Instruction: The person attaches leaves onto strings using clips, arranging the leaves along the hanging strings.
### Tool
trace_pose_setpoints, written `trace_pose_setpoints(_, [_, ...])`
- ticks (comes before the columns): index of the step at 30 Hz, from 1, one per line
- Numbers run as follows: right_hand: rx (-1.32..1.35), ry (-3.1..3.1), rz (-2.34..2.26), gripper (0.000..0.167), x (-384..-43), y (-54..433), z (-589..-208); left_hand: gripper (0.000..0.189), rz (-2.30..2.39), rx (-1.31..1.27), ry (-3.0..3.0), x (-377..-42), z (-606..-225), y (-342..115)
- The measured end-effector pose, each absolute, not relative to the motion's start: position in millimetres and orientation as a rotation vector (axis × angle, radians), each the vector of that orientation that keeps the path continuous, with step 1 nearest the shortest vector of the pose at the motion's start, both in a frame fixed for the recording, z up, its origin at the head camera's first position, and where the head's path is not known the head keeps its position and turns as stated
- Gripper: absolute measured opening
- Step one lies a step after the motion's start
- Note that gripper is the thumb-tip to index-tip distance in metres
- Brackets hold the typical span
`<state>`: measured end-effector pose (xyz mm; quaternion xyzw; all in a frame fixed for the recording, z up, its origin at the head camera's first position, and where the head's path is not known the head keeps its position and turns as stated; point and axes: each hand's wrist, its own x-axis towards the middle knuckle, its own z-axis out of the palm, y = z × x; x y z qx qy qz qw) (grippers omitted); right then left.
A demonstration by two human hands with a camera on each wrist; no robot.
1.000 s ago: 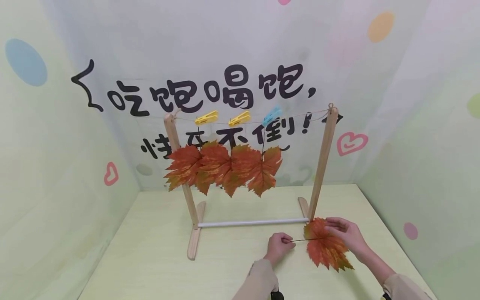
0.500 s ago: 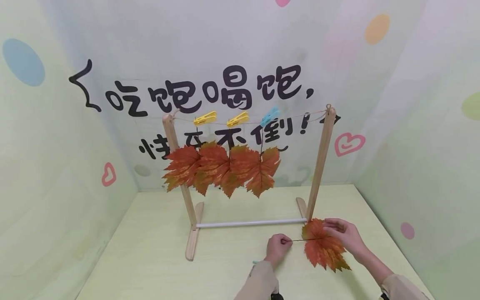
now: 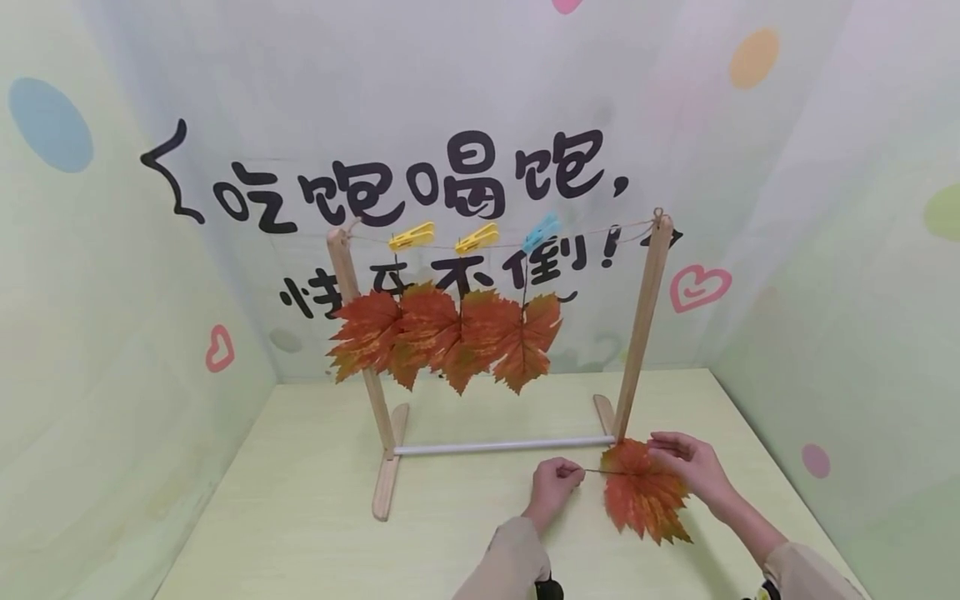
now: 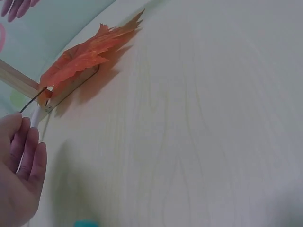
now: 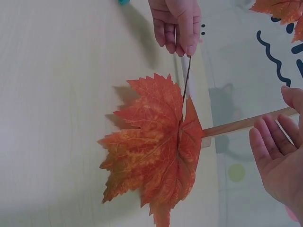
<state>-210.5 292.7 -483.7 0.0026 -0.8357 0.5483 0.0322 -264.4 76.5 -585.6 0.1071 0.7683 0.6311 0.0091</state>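
Observation:
My left hand (image 3: 553, 490) pinches the thin dark stem (image 5: 186, 85) of an orange-red artificial maple-like leaf (image 3: 645, 492). In the right wrist view the leaf (image 5: 151, 142) tilts above the table, its stem running up to the left fingertips. My right hand (image 3: 696, 473) is beside the leaf's far right side; the right wrist view shows that hand (image 5: 281, 151) apart from it, fingers loosely bent and holding nothing. Behind, similar leaves (image 3: 522, 342) hang overlapping from a string, held by two yellow clothespins (image 3: 477, 238) and one blue clothespin (image 3: 541, 233).
The string is tied between two wooden posts (image 3: 643, 325) of a stand, joined low down by a white rod (image 3: 502, 447). Its wooden feet (image 3: 386, 487) rest on the pale table (image 3: 300, 517). A teal object (image 4: 86, 223) shows at the left wrist view's bottom edge.
My left hand has risen slightly, lifting the stem end a little. The leaf has shifted slightly left. My right hand has hardly moved, and the hanging leaves stay as they were.

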Motion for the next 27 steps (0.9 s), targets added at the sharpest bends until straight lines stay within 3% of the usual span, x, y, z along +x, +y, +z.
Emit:
trace_pose_setpoints(10, [0.056, -2.570, 1.647, 0.041, -215.9, 288.9, -475.6, 0.013, 2.238, 0.441, 2.330, -272.1, -571.0, 78.1])
trace_pose_setpoints(14, [0.059, -2.594, 1.608, 0.042, -217.8, 288.3, -472.5, 0.011, 2.251, 0.301, 2.241, -264.2, -537.7, 75.5])
trace_pose_setpoints(19, [0.101, -2.606, 1.583, 0.042, -222.6, 283.9, -466.3, 0.008, 2.329, 0.222, 2.126, -272.2, -525.3, 75.7])
trace_pose_setpoints(27, [0.186, -2.600, 1.601, 0.043, -231.1, 276.4, -456.5, 0.011, 2.390, 0.354, 2.077, -264.1, -483.3, 59.5])
